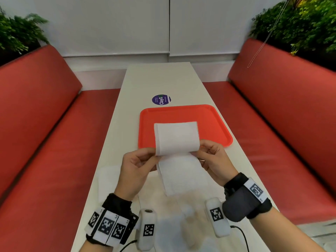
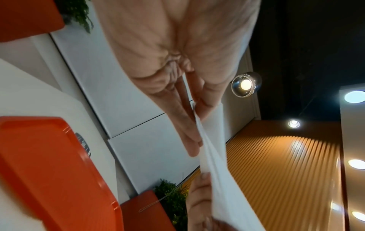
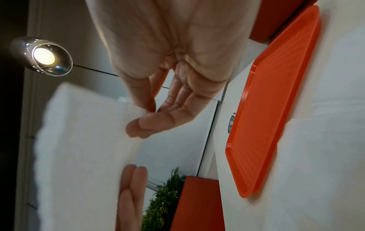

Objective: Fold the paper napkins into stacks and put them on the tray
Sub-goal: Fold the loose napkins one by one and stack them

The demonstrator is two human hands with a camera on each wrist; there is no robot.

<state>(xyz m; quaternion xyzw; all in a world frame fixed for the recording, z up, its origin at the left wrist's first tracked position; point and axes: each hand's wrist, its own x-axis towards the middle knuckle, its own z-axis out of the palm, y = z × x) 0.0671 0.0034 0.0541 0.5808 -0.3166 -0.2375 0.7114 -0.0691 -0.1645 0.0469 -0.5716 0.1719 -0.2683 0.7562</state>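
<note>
White napkin (image 1: pixel 177 140) half-folded in midair before red tray (image 1: pixel 214 124).

bright, even | wrist views motion-blurred | ceiling lamps (image 2: pixel 246 84) glare | edges warped

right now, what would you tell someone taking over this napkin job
Left hand and right hand each pinch a side of one white napkin, held in the air above the table, folded over with one half hanging down.
The orange tray lies beyond the hands, with no napkin seen on it.
More napkins lie on the table near the wrists.
Left: finish this fold, stack, move to tray.
</note>
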